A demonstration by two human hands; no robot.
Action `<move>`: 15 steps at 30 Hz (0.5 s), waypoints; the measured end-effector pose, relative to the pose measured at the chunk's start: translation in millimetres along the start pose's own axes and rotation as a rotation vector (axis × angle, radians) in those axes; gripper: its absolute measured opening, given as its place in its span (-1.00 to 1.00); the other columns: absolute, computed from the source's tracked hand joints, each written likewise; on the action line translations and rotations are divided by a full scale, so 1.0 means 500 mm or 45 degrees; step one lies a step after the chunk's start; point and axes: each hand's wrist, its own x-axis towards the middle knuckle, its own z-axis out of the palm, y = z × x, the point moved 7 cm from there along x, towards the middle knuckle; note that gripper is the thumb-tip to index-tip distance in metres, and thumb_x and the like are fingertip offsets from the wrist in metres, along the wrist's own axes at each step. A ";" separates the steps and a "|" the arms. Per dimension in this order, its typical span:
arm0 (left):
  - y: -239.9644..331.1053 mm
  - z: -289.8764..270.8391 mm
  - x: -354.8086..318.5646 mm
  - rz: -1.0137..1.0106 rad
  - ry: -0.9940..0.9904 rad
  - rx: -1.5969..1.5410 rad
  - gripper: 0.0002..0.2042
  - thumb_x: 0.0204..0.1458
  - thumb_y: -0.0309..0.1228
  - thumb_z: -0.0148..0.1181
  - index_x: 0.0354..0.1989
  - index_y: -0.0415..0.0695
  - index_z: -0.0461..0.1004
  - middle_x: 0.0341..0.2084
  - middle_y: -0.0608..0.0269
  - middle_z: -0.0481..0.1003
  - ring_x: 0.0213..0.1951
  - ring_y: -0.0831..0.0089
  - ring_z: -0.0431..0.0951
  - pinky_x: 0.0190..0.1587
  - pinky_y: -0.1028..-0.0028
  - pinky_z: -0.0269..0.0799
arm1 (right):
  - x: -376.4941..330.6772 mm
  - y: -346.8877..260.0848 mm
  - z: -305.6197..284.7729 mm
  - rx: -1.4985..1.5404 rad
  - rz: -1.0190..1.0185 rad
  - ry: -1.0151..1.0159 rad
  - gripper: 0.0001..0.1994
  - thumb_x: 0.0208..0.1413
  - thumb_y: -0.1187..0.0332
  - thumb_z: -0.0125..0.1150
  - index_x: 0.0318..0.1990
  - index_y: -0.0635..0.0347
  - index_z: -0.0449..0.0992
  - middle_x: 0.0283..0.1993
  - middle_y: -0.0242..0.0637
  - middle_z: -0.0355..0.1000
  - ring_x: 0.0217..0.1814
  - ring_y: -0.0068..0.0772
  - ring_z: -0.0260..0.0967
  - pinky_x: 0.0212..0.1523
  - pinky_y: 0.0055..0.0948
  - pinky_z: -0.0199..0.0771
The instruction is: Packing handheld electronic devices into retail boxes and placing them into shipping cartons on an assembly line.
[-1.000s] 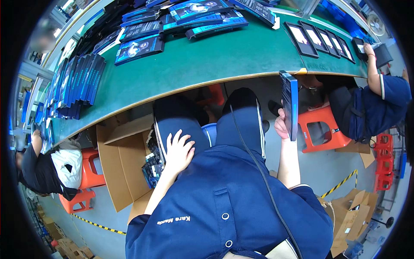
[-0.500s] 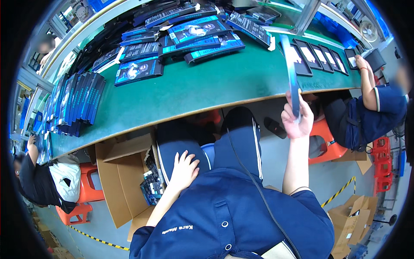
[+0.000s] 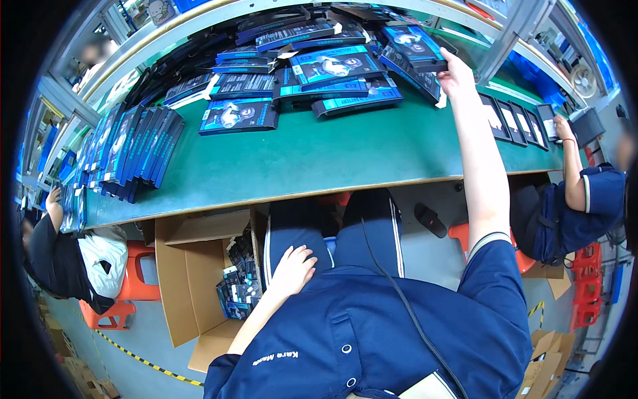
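Reaching across the bench, my right hand [image 3: 457,76] grips the near right corner of a flat black-and-blue retail box [image 3: 413,48]. That box lies face up at the right end of a heap of similar boxes, over a darker box [image 3: 419,78] with a white flap. My left hand [image 3: 294,271] rests on my thigh, fingers loosely stretched, holding nothing. Closer on the bench lie more flat boxes, among them one with a pictured front [image 3: 237,116]. A leaning row of boxes [image 3: 136,146] stands at the left.
An open carton [image 3: 189,286] with small boxes inside stands left of my legs. At right, a co-worker's hand [image 3: 563,128] touches a black tray beside several open black trays [image 3: 508,122]. Another person [image 3: 53,253] sits at left. A metal post [image 3: 512,40] rises behind the bench.
My right hand has swung forward from the bench's front edge to the far heap, carrying the box, which has turned from edge-on to face up. My left hand stays on my thigh.
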 end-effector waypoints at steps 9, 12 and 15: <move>0.012 -0.033 -0.007 0.001 0.325 -0.072 -0.74 -0.02 -0.36 0.24 -0.13 -0.09 0.56 -0.01 0.16 0.47 0.16 0.18 0.41 0.28 0.13 0.21 | 0.049 -0.010 -0.116 -0.506 0.043 -0.367 -0.64 0.18 0.27 0.26 0.12 0.07 0.49 -0.19 -0.45 0.49 -0.34 -0.63 0.31 -0.48 -0.54 0.13; 0.021 -0.050 0.005 -0.027 0.253 -0.059 -0.74 -0.02 -0.35 0.23 -0.12 -0.10 0.55 0.00 0.15 0.46 0.15 0.16 0.39 0.27 0.10 0.19 | 0.037 0.006 -0.107 -0.609 0.101 -0.524 -0.68 0.22 0.18 0.21 0.06 0.10 0.54 -0.21 -0.46 0.54 -0.38 -0.69 0.39 -0.53 -0.60 0.24; 0.029 -0.057 0.004 -0.043 0.213 -0.047 -0.73 -0.01 -0.35 0.22 -0.12 -0.11 0.55 0.01 0.16 0.45 0.16 0.16 0.36 0.28 0.08 0.16 | 0.044 -0.001 -0.070 -1.013 -0.045 -0.697 -0.60 0.19 0.12 0.25 0.04 0.21 0.54 -0.19 -0.40 0.55 -0.20 -0.61 0.46 -0.19 -0.51 0.44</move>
